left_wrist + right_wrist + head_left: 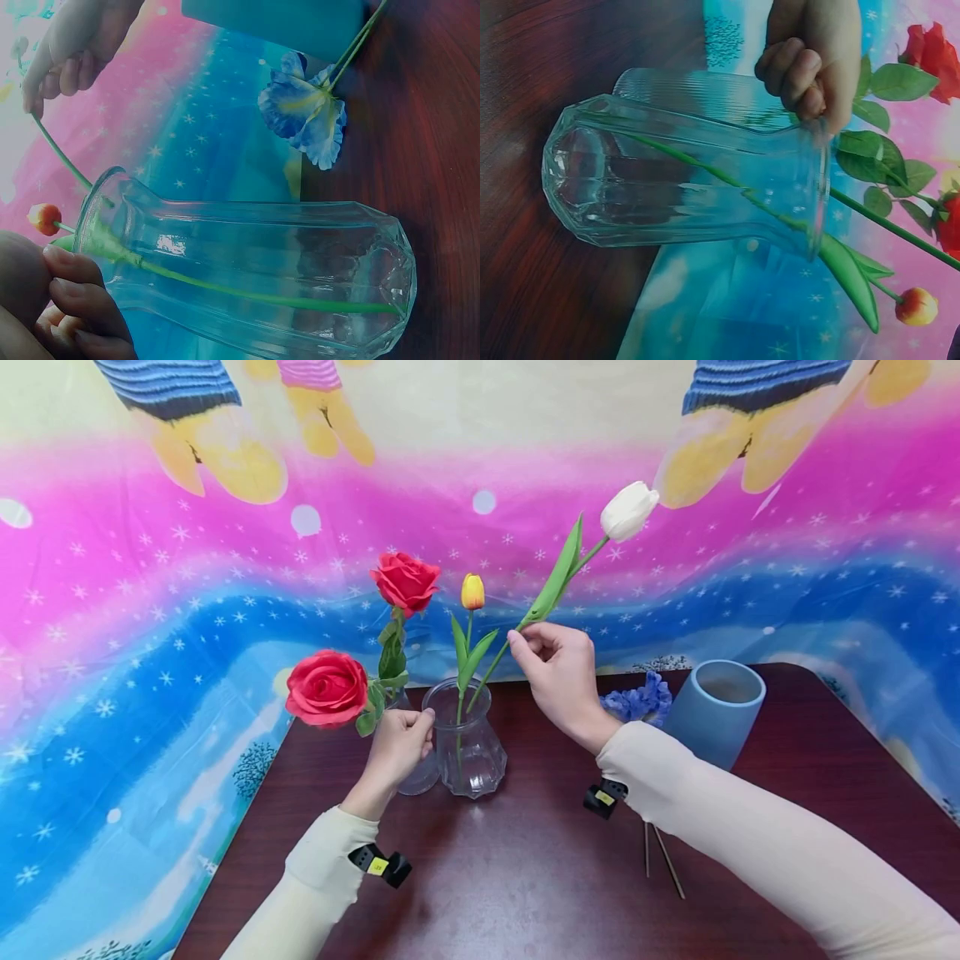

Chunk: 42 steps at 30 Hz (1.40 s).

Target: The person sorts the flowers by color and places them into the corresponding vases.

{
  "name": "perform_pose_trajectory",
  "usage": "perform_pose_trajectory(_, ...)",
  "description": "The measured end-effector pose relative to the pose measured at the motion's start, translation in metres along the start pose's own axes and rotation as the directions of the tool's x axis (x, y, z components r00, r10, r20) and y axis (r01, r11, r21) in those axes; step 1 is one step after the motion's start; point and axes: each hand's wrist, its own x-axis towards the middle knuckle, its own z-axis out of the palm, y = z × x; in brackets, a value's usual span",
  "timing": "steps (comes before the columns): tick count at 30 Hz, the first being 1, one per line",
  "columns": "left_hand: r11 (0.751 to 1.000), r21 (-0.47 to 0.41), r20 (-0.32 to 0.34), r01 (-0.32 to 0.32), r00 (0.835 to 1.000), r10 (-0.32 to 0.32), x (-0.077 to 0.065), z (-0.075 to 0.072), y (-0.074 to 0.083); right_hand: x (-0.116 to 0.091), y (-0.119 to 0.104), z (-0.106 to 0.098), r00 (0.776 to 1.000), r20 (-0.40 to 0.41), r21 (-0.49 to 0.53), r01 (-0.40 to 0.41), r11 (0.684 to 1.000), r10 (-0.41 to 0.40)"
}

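Note:
My right hand (562,672) pinches the stem of a white tulip (628,512) between thumb and fingertips. The tulip leans up to the right, and its stem's lower end dips into the mouth of a clear glass vase (480,768). With curled fingers, my left hand (401,743) pinches the vase's rim on its left side. A yellow-orange tulip (472,592) stands in that vase; its green stem (277,298) reaches down to the base in the left wrist view.
Two red roses (327,688) stand in a second clear vase (418,777), behind my left hand. A blue vase (716,714) stands at the right. Blue flowers (307,112) lie on the dark table (510,877) beneath my right arm. A patterned cloth (225,560) hangs behind.

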Motion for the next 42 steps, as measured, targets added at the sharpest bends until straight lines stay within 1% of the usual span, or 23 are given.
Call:
perform_pose_trajectory(6,1.0,0.003,0.002,0.011,1.0,-0.011,-0.001,0.0,0.001,-0.003,0.005,0.008,1.0,0.021,-0.007,-0.014,1.0,0.014)
perform_pose_trajectory(13,1.0,0.004,0.001,0.009,1.0,-0.009,-0.001,-0.001,0.002,-0.007,0.013,0.015,0.998,0.066,-0.065,-0.006,0.998,0.011)
perform_pose_trajectory(29,1.0,-0.003,0.006,0.008,1.0,-0.008,-0.001,-0.001,0.001,-0.014,0.02,0.026,0.986,0.156,-0.129,-0.031,0.991,0.052)
perform_pose_trajectory(42,1.0,-0.011,0.015,0.011,1.0,-0.011,-0.001,-0.001,0.002,-0.02,0.025,0.032,0.978,0.195,-0.168,-0.035,0.985,0.068)
